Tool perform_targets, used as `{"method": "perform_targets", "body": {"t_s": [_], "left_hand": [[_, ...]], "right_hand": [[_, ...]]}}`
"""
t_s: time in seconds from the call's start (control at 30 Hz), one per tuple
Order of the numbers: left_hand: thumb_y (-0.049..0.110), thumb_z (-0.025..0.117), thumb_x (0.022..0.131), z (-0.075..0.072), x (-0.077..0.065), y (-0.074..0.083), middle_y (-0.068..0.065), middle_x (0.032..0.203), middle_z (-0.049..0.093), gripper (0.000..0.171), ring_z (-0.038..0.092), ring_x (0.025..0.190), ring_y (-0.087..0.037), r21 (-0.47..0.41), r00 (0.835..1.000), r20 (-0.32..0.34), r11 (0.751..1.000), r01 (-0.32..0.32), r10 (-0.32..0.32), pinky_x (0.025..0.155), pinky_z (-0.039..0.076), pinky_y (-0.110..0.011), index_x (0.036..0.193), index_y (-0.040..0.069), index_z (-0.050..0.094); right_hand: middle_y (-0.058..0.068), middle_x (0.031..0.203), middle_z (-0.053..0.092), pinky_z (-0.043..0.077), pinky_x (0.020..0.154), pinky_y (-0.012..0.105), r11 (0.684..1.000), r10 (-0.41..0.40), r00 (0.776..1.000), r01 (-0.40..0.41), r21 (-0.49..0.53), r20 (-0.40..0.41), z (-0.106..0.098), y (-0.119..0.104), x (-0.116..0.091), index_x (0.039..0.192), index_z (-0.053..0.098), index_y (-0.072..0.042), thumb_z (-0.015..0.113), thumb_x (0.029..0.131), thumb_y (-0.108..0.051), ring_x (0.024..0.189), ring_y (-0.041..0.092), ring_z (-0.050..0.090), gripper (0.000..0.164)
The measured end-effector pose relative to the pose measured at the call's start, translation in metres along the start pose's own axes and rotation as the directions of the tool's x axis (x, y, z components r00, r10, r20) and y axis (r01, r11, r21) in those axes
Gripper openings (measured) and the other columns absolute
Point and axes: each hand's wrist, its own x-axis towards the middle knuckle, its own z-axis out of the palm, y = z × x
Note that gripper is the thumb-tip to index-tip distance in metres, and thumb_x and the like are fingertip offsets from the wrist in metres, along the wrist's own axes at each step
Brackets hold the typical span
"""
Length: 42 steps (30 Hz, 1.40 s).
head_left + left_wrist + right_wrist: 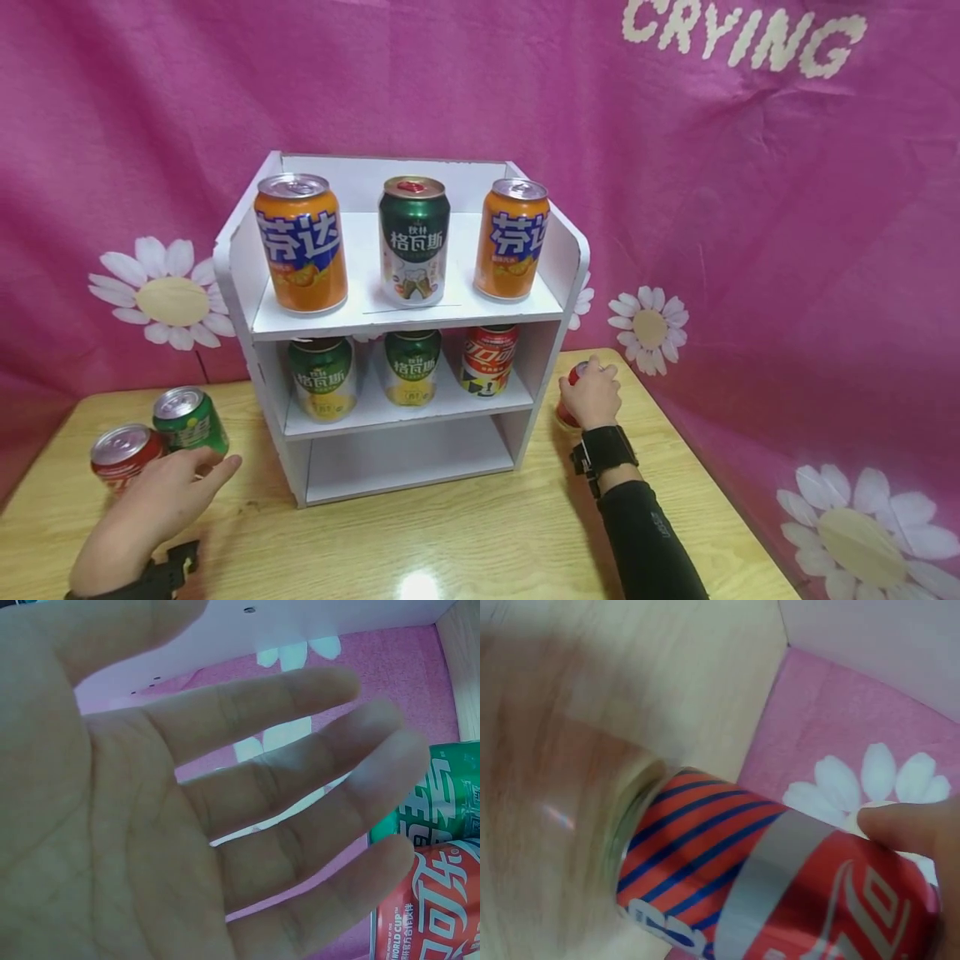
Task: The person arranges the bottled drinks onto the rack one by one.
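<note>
The main character is the red can (780,892) with the dark diagonal stripes, and it's in the right hand (594,396). Call the white shelf unit (405,467) the middle of the clock in the head view, and the can is between 3 and 4 o'clock, either on the table (480,533) or barely above it, can't tell which. Decent grip though: fingers curled round it, thumb (904,829) against the side.

My read is that the step in hand is gripping this can, but picking up vs setting down honestly isn't clear. If it's a lift, I'd say the next move calls for a firm hold and some room from the shelf's side wall.

Moving out: the top board has a left orange can (303,250) and a right orange can (512,246), with a green-and-white can (414,242) between them. One board down there's a pair of green-and-yellow cans (322,379), plus a red-and-yellow can (489,362) on their 3 o'clock side.

Around 8 o'clock, the left hand (168,487) has its fingers spread and pinches nothing. It's right by a cola can (120,462) and a green can (197,425); can't tell if it's touching either. Pink cloth (750,208) hangs behind, 12 to 3.
</note>
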Motion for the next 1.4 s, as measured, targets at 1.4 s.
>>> {"method": "perform_targets", "body": {"t_s": [1.4], "left_hand": [[0.051,0.042,0.097,0.002,0.003,0.003,-0.03,0.107,0.06,0.067,0.057,0.097,-0.043,-0.019,0.999,0.04,1.0,0.0,0.001,0.076,0.047,-0.056,0.115,-0.013,0.056]], "right_hand": [[0.007,0.104,0.06,0.054,0.071,0.035,0.821,-0.562,0.817,0.531,0.211,0.13,-0.069,0.03,-0.074,0.119,0.055,-0.004,0.085,0.069,-0.027,0.088,0.02,0.059,0.062]]}}
